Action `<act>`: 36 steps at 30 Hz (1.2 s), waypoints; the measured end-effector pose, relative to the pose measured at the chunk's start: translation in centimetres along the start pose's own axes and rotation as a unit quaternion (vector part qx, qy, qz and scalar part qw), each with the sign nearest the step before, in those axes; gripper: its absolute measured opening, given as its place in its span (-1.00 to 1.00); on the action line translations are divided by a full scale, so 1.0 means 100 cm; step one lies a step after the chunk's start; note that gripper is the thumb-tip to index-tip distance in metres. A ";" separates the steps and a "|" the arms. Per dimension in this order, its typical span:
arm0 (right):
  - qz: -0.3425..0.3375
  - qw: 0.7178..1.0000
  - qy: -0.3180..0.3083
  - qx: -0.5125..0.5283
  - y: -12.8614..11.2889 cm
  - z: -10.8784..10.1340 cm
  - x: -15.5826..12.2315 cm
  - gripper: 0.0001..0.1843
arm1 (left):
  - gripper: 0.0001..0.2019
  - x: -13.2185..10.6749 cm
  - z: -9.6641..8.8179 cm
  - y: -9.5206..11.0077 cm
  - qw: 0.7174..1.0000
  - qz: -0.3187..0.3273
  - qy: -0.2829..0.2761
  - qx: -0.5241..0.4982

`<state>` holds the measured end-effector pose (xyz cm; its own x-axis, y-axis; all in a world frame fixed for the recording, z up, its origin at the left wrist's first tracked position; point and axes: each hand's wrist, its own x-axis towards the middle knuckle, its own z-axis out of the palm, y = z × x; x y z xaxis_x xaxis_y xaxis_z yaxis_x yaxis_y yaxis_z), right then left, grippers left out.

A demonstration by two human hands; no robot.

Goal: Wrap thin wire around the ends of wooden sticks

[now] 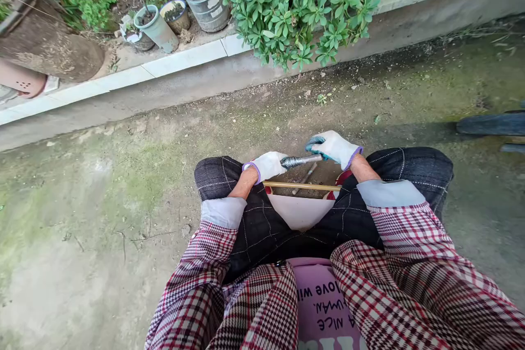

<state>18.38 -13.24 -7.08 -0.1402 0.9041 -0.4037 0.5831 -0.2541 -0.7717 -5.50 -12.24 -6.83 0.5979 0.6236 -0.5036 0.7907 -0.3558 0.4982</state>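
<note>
The left grip [266, 167] is clamped on a silver-wrapped rod [301, 161], whose long axis runs sideways from that grip, with its free end reaching under the right grip [333, 149]. I cannot tell whether the right grip is apart or closing on that end. A wooden lath [301, 186] lies just below, nearly parallel.

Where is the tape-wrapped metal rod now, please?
In the head view, the tape-wrapped metal rod sits over the lap, its taped end in the gloved left hand, the gloved right hand beside it, a thin wooden stick just below.
</note>
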 end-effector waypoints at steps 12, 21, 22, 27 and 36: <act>0.037 0.989 -0.042 0.140 -0.008 0.012 -0.001 -0.92 | -0.59 0.011 -0.009 -0.009 0.893 -0.082 0.192 -0.398; -0.004 0.993 -0.109 0.037 -0.016 0.016 -0.014 -0.80 | -0.68 0.029 -0.006 -0.032 0.956 -0.181 0.173 -0.154; -0.012 0.993 -0.111 0.027 -0.017 0.015 -0.016 -0.78 | -0.69 0.029 -0.007 -0.032 0.964 -0.185 0.159 -0.105; -0.049 0.995 -0.087 -0.024 -0.019 0.006 -0.020 -0.74 | -0.72 0.018 -0.004 -0.021 0.980 -0.174 0.101 0.000; -0.051 0.976 -0.013 -0.210 0.001 -0.002 0.006 -0.78 | -0.82 0.007 0.020 -0.005 0.995 -0.076 -0.028 0.066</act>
<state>18.50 -12.67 -7.28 -0.2314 0.9067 -0.3526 0.8406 0.0039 -0.5416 -5.19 -13.03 -8.86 0.4732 0.6382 -0.6073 0.8809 -0.3503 0.3182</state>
